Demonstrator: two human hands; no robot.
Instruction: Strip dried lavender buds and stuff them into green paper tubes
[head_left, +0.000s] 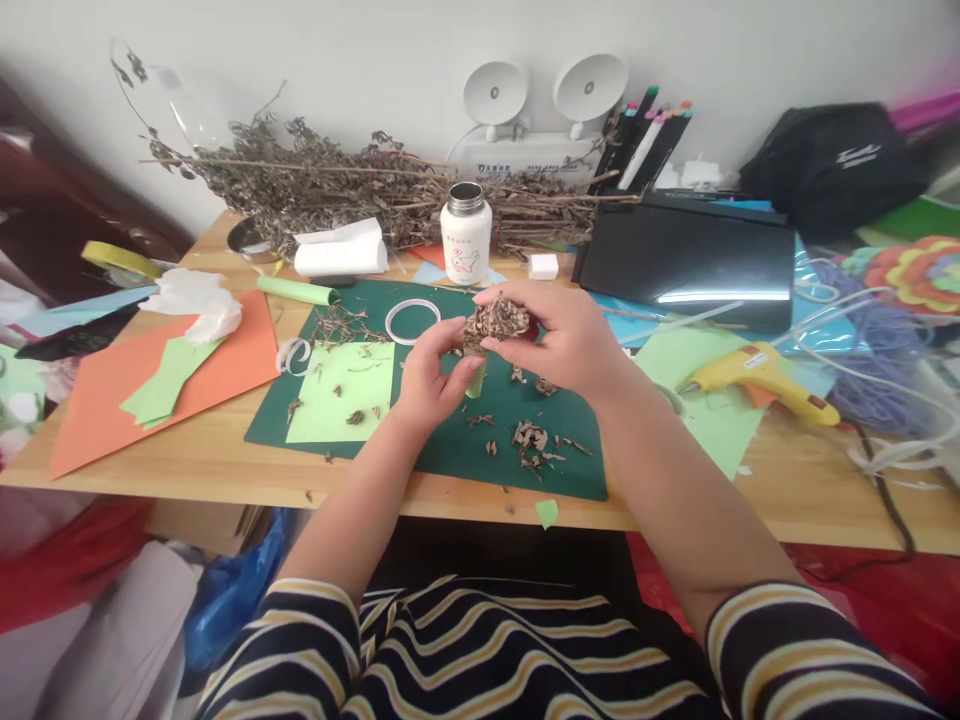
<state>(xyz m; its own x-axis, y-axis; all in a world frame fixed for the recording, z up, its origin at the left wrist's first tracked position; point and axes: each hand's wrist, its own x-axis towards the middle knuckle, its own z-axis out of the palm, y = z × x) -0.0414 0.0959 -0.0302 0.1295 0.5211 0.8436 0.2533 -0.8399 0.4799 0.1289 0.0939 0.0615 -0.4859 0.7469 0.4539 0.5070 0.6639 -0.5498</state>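
Observation:
Between my two hands, above the green cutting mat [442,450], is a clump of dried brown leaves [496,322]. My left hand [435,375] grips its lower left side with thumb and fingers. Around the top and right side curl the fingers and thumb of my right hand [562,335]. A bit of light green paper [476,382] shows just under the clump; whether it is joined to the leaves I cannot tell. Loose leaf crumbs [532,440] are scattered on the mat, some on a light green sheet [337,405]. A tape ring [412,322] lies behind my left hand.
A white bottle [466,240] stands open behind my hands. Dried branches [337,185] pile along the wall. To the right are a yellow glue gun [772,380] with its cord and a black glossy case [690,255]. Orange paper [172,390] and a white roll [341,255] lie left.

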